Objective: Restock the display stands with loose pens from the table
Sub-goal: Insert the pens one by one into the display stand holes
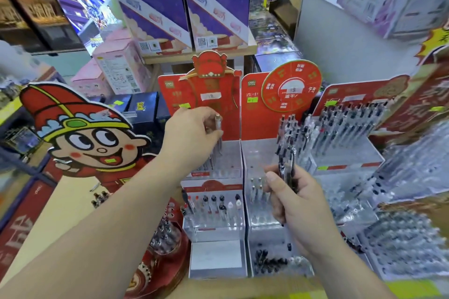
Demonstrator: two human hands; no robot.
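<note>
Two red-backed pen display stands sit side by side, the left stand [213, 150] and the middle stand [257, 153], each with tiered clear holders. My left hand [192, 128] pinches a clear pen [218, 124] upright over the left stand's top tier. My right hand [294, 199] grips a bundle of dark pens [288, 165] above the middle stand. Several pens [216, 204] stand in the left stand's lower tier. Loose pens [269, 262] lie in the middle stand's front tray.
A third stand [347, 128] full of pens is at the right, beside clear racks of pens [401, 226]. A cartoon cardboard figure [85, 128] stands at the left. A round red holder [162, 238] with pens sits under my left arm. Purple boxes [184, 5] stand behind.
</note>
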